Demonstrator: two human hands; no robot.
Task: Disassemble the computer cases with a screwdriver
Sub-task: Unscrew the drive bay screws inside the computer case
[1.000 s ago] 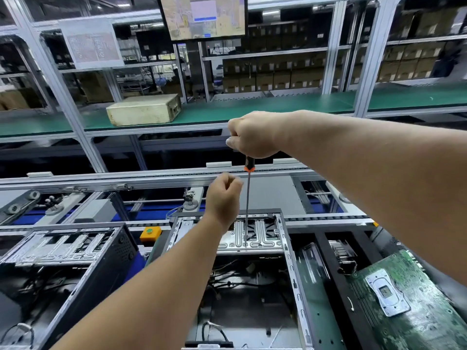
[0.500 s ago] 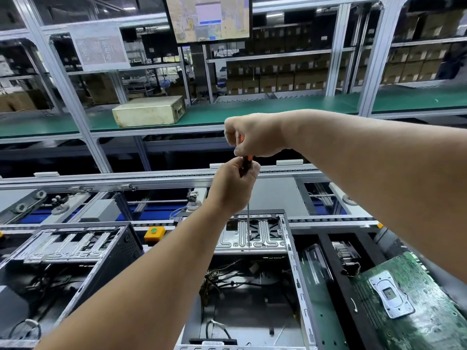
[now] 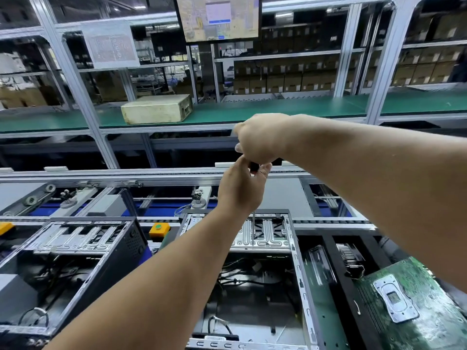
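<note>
An open computer case (image 3: 300, 274) lies in front of me, its silver drive bracket (image 3: 267, 233) at the far end. A screwdriver (image 3: 253, 223) stands upright with its thin shaft reaching down onto that bracket. My right hand (image 3: 260, 140) grips the handle from above and hides most of it. Just below, my left hand (image 3: 240, 190) pinches the dark lower end of the handle where the shaft begins. The tip and any screw under it are too small to make out.
A second open case (image 3: 75, 261) lies to the left. A green motherboard (image 3: 414, 306) rests at the right, beside a black frame. An orange button box (image 3: 159, 229) sits between the cases. Conveyor rails run behind; a beige box (image 3: 156, 108) sits on the green shelf.
My left hand rose from beside the shaft to the base of the handle and now pinches it. My right hand kept its grip on the handle. The view shifted slightly.
</note>
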